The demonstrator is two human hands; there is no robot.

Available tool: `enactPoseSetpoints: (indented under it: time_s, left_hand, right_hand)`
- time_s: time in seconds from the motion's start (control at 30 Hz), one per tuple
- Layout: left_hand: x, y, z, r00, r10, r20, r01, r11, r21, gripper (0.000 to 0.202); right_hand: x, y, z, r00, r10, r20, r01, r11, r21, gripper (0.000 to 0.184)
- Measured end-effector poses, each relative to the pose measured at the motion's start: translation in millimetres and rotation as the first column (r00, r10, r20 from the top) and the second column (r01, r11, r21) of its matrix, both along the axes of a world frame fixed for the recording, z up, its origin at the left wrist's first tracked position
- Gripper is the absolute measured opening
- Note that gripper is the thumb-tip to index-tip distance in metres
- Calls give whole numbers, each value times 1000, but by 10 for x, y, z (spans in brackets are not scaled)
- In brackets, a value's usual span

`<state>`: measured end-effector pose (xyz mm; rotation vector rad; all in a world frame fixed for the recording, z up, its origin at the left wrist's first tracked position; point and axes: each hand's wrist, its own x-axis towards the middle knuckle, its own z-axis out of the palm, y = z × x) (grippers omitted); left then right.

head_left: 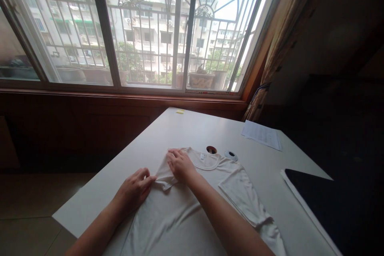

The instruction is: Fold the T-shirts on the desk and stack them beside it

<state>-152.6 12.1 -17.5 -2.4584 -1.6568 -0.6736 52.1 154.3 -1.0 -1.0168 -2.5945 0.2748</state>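
Observation:
A white T-shirt (177, 220) lies spread on the white table (150, 136), its round neckline towards the window and its lower part running out of the bottom of the view. My left hand (136, 186) pinches the edge of the shirt's left sleeve between thumb and fingers. Near the left shoulder, my right hand (181, 164) rests on the cloth with its fingers bent; whether it grips the fabric is hard to make out. The sleeve on the right side lies folded inward over the body, with wrinkles below it.
Beyond the collar, the table has a round cable hole (211, 150) and a grey ring-shaped cover (231, 155). Printed paper (261, 135) lies at the back right, a small yellow slip (180, 111) at the far corner. A dark flat panel (318, 204) stands at right.

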Motion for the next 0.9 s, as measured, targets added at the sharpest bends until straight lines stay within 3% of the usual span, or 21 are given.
enactPoseSetpoints:
  time_s: [0.2,0.33,0.4,0.53,0.63,0.73,0.9]
  left_hand:
    - [18,-13,26,1000,-5,-30,6,1000,15,25]
    - [-2,13,11,1000,-26,9,26,1000,-9,22]
    - [-17,31,0,999,-31,36,32,999,-19,20]
    - [-27,45,-7,996,-30,81,33,999,-33,18]
    - [-12,31,9,995,-32,98,37,998,-44,18]
    - [-1,18,25,994,-26,103,32,998,-54,18]
    - [-9,26,14,995,-30,93,34,999,-37,17]
  right_hand:
    - [-100,69,-190,995,91,41,-91,996,-7,50]
    - [-45,83,-81,994,106,16,-106,994,21,52]
    - [19,11,14,991,130,-14,-129,990,62,43]
    - [188,-259,133,949,313,-38,-302,938,168,19]
    - [284,-456,117,915,400,45,-402,899,174,23]
    - [302,-568,61,930,351,111,-367,910,192,29]
    - [224,-624,-1,955,275,113,-295,924,242,11]
